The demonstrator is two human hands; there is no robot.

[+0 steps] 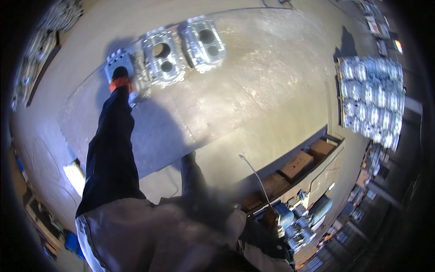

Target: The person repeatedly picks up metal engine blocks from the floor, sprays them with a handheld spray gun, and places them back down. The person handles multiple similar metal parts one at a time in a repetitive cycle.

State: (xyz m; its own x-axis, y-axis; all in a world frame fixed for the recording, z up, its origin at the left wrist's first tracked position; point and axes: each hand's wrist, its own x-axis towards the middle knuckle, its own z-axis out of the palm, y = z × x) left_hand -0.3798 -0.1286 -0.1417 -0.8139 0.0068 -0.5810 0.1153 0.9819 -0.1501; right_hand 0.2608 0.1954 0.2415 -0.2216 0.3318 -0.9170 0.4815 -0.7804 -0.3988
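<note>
My left hand (120, 80), in a red and dark glove, reaches to the leftmost silvery metal casting (118, 61) and grips it; its fingers are partly hidden. That casting sits tilted against its neighbours. To its right stand a second casting (165, 56) with two round openings and a similar third casting (204, 44). Low on the right, my right hand (273, 221) in a brownish glove is closed around a thin metal rod (256, 174) with a flattened, bent tip. The rod points up and left, apart from the castings.
The castings rest on a large worn metal plate (253, 68) on the floor. On the right, a long tray (333, 152) holds brown blocks (297, 165). Bluish metal parts (301, 222) lie beside it. Stacked castings (371, 99) stand farther right, and more parts (38, 59) line the left.
</note>
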